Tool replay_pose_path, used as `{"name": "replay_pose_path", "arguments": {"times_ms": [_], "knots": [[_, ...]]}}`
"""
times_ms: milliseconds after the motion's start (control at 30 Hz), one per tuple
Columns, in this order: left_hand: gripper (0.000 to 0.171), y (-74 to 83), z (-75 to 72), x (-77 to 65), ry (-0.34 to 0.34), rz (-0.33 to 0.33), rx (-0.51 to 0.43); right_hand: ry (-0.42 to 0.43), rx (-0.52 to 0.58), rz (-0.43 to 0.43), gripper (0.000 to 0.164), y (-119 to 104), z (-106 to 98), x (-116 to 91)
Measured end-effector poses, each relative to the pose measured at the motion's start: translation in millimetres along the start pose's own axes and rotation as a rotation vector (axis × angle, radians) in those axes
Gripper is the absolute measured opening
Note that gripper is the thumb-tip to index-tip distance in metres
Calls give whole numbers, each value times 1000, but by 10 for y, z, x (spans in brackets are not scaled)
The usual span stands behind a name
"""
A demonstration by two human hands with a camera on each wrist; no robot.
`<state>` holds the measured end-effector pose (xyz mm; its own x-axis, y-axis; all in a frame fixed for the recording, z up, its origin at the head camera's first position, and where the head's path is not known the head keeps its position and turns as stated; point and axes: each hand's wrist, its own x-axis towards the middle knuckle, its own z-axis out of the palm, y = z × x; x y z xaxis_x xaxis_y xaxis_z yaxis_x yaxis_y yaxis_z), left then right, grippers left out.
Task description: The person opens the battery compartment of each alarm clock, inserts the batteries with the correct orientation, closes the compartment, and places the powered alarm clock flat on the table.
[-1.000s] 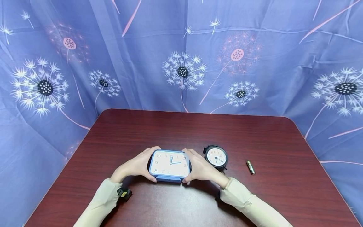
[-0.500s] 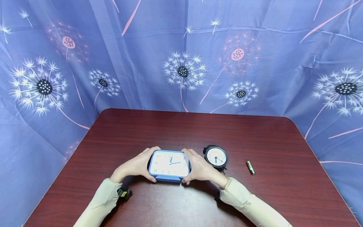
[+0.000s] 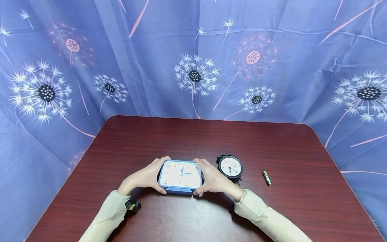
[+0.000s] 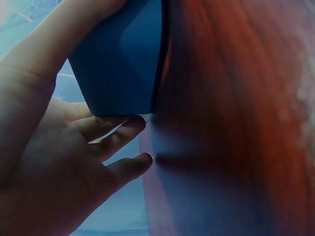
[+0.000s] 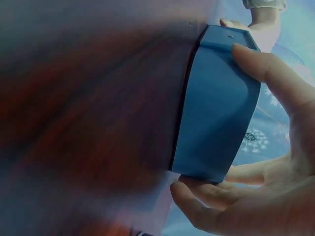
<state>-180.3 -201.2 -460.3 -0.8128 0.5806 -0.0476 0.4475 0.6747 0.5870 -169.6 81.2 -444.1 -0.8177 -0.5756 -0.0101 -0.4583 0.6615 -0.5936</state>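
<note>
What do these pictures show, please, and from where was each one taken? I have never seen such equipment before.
There is no machine here, only someone's left hand and right hand, both bare. The wide picture is taken from the head, looking forward and down; the two dim, close ones from the left and right wrists. The hands grip a blue clock by its opposite sides. To its right, on the dark red table, are a round black clock and what looks like a battery.
</note>
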Motion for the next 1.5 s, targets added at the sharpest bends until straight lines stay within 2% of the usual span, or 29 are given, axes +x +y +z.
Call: {"name": "replay_pose_path", "arguments": {"times_ms": [333,500,633,867,1100,1300,1400,1500], "knots": [[124,49,-46,-18,-84,-45,-68,-8,22,4,113,0,-15,-21],[124,113,-93,-2,-100,-24,-76,0,36,31,114,-5,-44,-46],[121,185,-125,18,-99,7,-64,36,48,43,108,6,-79,-106],[96,354,-157,109,-70,8,-56,129,50,31,84,20,-136,-219],[67,485,-168,231,21,117,-20,286,13,-40,53,54,-151,-296],[53,571,-148,302,35,155,-2,413,-14,-100,27,149,-202,-358],[50,610,-140,354,24,169,9,483,-46,-139,23,219,-247,-385],[50,659,-131,419,4,173,12,531,-67,-164,27,295,-293,-410]]}}
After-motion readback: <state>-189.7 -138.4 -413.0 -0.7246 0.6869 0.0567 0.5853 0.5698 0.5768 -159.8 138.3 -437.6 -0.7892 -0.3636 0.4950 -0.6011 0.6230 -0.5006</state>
